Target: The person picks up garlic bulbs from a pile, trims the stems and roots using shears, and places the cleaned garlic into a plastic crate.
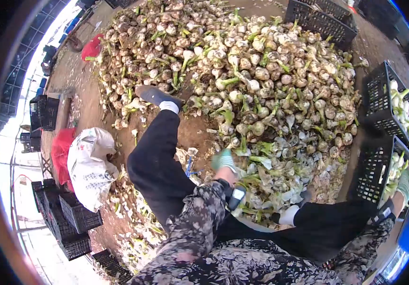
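My left hand (224, 161), in a green and white glove, is over the near edge of a big heap of garlic bulbs (261, 73). Its fingers are smeared by motion and point at the bulbs beside the loose skins (290, 166). On the far right, my right hand (405, 186), gloved alike, is at the near black crate (368, 166). Pale cleaned garlic (395, 171) with green stems lies in that crate, right by the fingers. What the right hand holds, if anything, I cannot tell.
Another black crate (377, 95) of cleaned garlic stands behind the near one, and a further crate (320, 21) at the back. To the left are a white sack (90, 166), a red net bag (63, 154) and stacked black crates (78, 213). My legs straddle the skins.
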Available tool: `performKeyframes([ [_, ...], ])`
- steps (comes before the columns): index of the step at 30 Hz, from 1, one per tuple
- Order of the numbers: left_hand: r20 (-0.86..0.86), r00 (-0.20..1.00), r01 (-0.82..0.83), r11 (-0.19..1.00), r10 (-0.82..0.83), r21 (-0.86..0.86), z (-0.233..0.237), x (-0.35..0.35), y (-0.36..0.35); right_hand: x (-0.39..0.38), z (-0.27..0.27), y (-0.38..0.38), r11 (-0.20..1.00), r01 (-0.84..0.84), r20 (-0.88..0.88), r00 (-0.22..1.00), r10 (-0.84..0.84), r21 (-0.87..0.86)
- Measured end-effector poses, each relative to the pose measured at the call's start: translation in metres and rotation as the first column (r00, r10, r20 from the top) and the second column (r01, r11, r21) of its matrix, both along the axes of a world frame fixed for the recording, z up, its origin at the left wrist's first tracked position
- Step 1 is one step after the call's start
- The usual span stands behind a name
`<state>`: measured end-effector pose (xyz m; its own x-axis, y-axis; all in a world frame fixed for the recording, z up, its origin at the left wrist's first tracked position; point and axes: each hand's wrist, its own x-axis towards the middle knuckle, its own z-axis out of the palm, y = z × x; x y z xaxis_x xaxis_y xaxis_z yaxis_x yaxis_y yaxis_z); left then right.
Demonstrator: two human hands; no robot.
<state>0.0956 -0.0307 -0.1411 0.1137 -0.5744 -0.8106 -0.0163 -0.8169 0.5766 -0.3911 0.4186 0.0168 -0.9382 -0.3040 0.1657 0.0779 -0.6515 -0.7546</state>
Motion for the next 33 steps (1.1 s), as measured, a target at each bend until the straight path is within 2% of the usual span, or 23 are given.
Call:
performKeyframes([
  [1,0.29,0.955,-0.089,0.993,0.064,0.074,0.01,0.003,-0.02,0.012,-0.005,-0.023,0.999,0.004,0.089,0.996,-0.007,0.041],
  [2,-0.058,0.998,0.051,0.968,-0.038,0.244,-0.064,0.048,-0.035,0.026,-0.015,-0.049,0.998,-0.046,0.181,0.983,0.036,0.05],
  [3,0.021,0.963,0.263,0.959,-0.267,0.104,-0.101,0.062,-0.05,0.05,-0.015,-0.077,0.995,-0.09,0.269,0.96,0.073,0.05],
  [5,0.25,0.744,0.651,0.757,-0.62,-0.058,-0.128,0.065,-0.053,0.112,0.011,-0.112,0.996,-0.061,0.386,0.922,0.03,0.069],
  [7,0.388,0.607,0.775,0.625,-0.693,-0.095,-0.152,0.063,-0.064,0.15,0.043,-0.132,0.99,0.116,0.495,0.857,-0.141,0.081],
  [8,0.458,0.587,0.779,0.62,-0.668,-0.094,-0.157,0.071,-0.075,0.135,0.041,-0.102,0.963,0.048,0.468,0.867,-0.173,0.266],
  [9,0.52,0.571,0.773,0.629,-0.635,-0.081,-0.158,0.074,-0.086,0.135,0.049,-0.073,0.989,0.052,0.451,0.886,-0.109,0.137],
  [10,0.569,0.565,0.755,0.652,-0.598,-0.064,-0.16,0.075,-0.094,0.138,0.061,-0.048,0.903,0.297,0.378,0.833,-0.405,0.312],
  [12,0.586,0.612,0.685,0.726,-0.531,-0.057,-0.162,0.08,-0.101,0.133,0.059,0.017,0.696,0.478,0.092,0.787,-0.61,0.536],
  [13,0.481,0.708,0.605,0.795,-0.516,-0.037,-0.139,0.071,-0.101,0.13,0.057,0.046,0.731,0.437,0.068,0.834,-0.548,0.524],
  [14,0.376,0.793,0.517,0.856,-0.479,-0.001,-0.117,0.058,-0.094,0.131,0.052,0.076,0.524,0.52,0.058,0.67,-0.74,0.675],
  [15,0.011,0.949,0.315,0.942,-0.315,-0.119,-0.163,0.076,-0.11,0.132,0.054,0.087,0.501,0.495,0.084,0.647,-0.758,0.709],
  [16,0.286,0.947,0.168,0.985,-0.15,-0.04,-0.095,0.036,-0.087,0.133,0.056,0.095,0.481,0.464,0.112,0.622,-0.775,0.744],
  [17,0.167,0.975,0.154,0.988,-0.148,-0.024,-0.078,0.026,-0.083,0.132,0.053,0.099,0.478,0.468,0.119,0.612,-0.782,0.743],
  [19,0.049,0.989,0.143,0.99,-0.142,-0.016,-0.044,0.001,-0.07,0.124,0.045,0.081,0.291,0.269,-0.029,0.779,-0.627,0.918],
  [21,-0.312,0.938,0.113,0.983,-0.153,-0.142,-0.005,-0.029,-0.05,0.112,0.017,0.061,0.079,0.378,-0.342,0.895,-0.287,0.923],
  [23,-0.396,0.902,0.117,0.982,-0.169,-0.151,0.006,-0.032,-0.051,0.097,0.004,0.037,-0.173,0.309,-0.308,0.951,0.035,0.935],
  [26,-0.499,0.847,0.117,0.979,-0.185,-0.164,0.032,-0.056,-0.032,0.088,0.008,-0.012,-0.607,0.124,-0.049,0.989,0.139,0.785],
  [28,-0.562,0.817,0.089,0.991,-0.131,-0.102,0.052,-0.064,-0.014,0.08,-0.01,-0.002,-0.661,0.078,-0.038,0.996,0.076,0.747],
  [29,-0.605,0.768,0.173,0.978,-0.208,-0.116,0.055,-0.059,-0.01,0.071,-0.03,0.008,-0.718,0.025,-0.02,1.0,0.015,0.695],
  [30,-0.609,0.767,0.164,0.979,-0.205,-0.123,0.06,-0.059,-0.002,0.045,-0.089,0.055,-0.632,0.169,-0.016,0.971,0.24,0.757],
  [32,-0.637,0.741,0.201,0.976,-0.211,-0.09,0.071,-0.061,0.011,0.053,-0.026,0.046,-0.61,0.14,0.016,0.97,0.243,0.78],
  [33,-0.682,0.688,0.256,0.962,-0.249,-0.093,0.063,-0.051,0.01,0.064,0.022,0.034,-0.5,0.16,-0.066,0.978,0.2,0.851],
])
